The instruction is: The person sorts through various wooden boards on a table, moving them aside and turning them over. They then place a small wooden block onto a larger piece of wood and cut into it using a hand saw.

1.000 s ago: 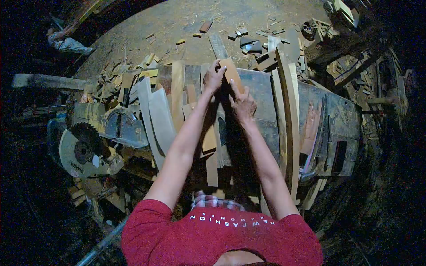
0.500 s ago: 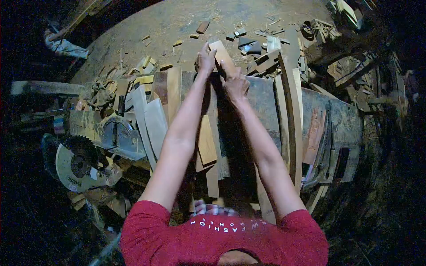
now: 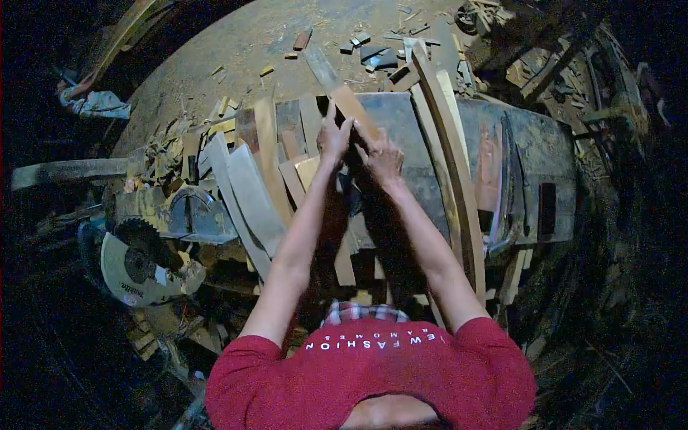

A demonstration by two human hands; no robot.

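A long flat wooden board (image 3: 342,93), orange-brown near me and paler at its far end, slants across the far edge of the dark workbench (image 3: 423,125). My right hand (image 3: 383,159) grips the near end of this board, with the fingers partly hidden. My left hand (image 3: 335,137) is beside the board's left edge, fingers apart, index finger pointing away from me. Whether it touches the board is hard to tell. Below the hands lie shorter wood pieces (image 3: 308,172).
A circular saw (image 3: 132,265) with a toothed blade stands at the left. Long curved planks (image 3: 448,154) lie right of my hands, pale planks (image 3: 247,193) to the left. Offcuts (image 3: 380,57) litter the floor beyond. Another person's patterned clothing (image 3: 104,104) shows at upper left.
Both hands have come nearer to my body with the board, which now slants more and shows more length. My left hand's fingers have spread from the board. The view has shifted.
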